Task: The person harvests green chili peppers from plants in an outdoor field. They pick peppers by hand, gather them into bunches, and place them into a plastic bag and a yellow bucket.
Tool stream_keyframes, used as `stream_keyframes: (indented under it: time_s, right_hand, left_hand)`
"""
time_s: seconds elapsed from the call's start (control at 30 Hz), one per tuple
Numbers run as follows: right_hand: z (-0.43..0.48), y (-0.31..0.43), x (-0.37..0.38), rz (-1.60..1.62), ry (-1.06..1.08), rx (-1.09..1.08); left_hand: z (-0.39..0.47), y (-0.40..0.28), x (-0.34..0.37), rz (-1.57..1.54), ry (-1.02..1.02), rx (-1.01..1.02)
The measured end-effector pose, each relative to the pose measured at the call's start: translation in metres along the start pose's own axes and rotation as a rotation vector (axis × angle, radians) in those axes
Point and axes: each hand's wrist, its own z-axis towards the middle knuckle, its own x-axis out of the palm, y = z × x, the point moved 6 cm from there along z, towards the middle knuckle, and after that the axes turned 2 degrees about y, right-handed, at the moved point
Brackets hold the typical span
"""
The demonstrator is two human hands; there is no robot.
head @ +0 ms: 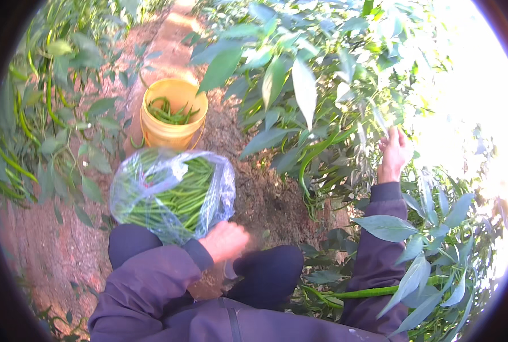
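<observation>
My right hand (395, 156) reaches up into the leafy pepper plants (331, 149) on the right; its fingers are at the foliage, and whether they grip anything cannot be told. My left hand (227, 240) is blurred and hangs above my knees, beside the lower right edge of a clear plastic bag (226, 184). Its fingers look curled, but what is in them is hidden. Long green chili peppers (185, 196) fill the bag. Just behind the bag stands a yellow plastic bucket (168, 137) with some green peppers (171, 114) inside.
Pepper plants with hanging green peppers (49, 100) line the left side. A long green pepper (365, 293) lies across my right sleeve's lower part. Bare reddish soil (65, 243) runs between the rows. Strong glare washes out the far right.
</observation>
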Motion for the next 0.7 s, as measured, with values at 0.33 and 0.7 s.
stream_keyframes:
  time_s: [0.33,0.7]
  right_hand:
    - [0.24,0.105,0.022,-0.596,-0.068,-0.417]
    - [0.364,0.013,0.017,-0.695,0.23,-0.209]
  left_hand:
    - [0.011,0.052,-0.034,-0.082,0.108,-0.073]
    - [0.059,0.086,-0.009,-0.071,0.31,-0.125]
